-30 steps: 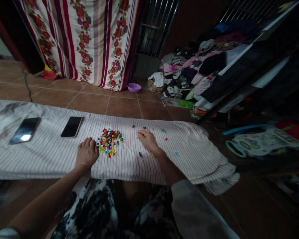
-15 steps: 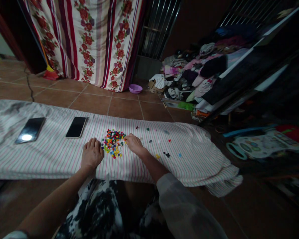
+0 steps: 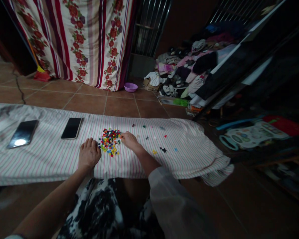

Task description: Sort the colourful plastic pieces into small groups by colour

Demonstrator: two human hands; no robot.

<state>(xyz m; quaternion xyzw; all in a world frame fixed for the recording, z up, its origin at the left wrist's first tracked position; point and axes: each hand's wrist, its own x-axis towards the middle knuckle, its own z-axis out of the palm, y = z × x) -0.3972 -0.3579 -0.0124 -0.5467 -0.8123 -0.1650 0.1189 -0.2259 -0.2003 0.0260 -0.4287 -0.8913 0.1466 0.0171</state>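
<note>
There's the right hand [image 3: 129,140] at the edge of the little coloured pieces [image 3: 109,142], heaped on the cloth-covered counter [image 3: 47,159], too blurred to tell whether that grip pinches one; left hand [image 3: 89,153] alongside, palm hidden, its grip unreadable too

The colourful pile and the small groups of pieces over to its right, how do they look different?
The pile is one crowded cluster of many pieces; the small groups are scattered, with far fewer pieces each. The pile mixes many colours, while each small group looks mostly one colour. The pile sits between the left hand and right hand; the small groups do not. Both lie on the striped cloth.
</note>
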